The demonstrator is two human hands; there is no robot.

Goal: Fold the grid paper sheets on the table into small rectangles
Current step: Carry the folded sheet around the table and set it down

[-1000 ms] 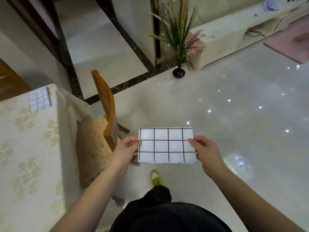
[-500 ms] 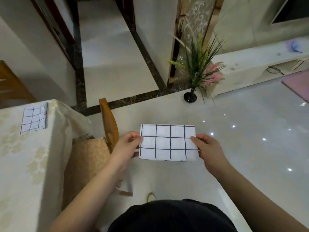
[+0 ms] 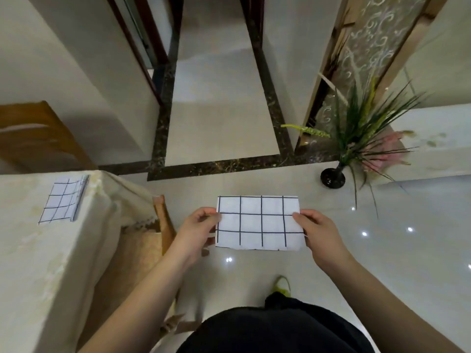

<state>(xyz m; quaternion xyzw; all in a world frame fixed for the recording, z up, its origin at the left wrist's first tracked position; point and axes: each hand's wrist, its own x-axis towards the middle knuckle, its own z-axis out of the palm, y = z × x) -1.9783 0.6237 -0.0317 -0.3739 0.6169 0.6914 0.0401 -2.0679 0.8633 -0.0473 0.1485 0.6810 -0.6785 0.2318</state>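
A folded white grid paper sheet (image 3: pixel 260 222) with black lines is held flat in the air over the floor, in front of me. My left hand (image 3: pixel 197 231) pinches its left edge, and my right hand (image 3: pixel 318 234) pinches its right edge. A second folded grid paper (image 3: pixel 63 200) lies near the far corner of the table (image 3: pixel 46 263) at the left, well apart from both hands.
A wooden chair (image 3: pixel 164 222) with a cushioned seat stands tucked against the table's right side. A dark vase with green and pink plants (image 3: pixel 356 146) stands on the shiny floor at the right. Another wooden chair back (image 3: pixel 38 136) shows at far left.
The view has tilted up and turned slightly toward the table. Both hands keep their hold on the grid paper, which stays flat between them.
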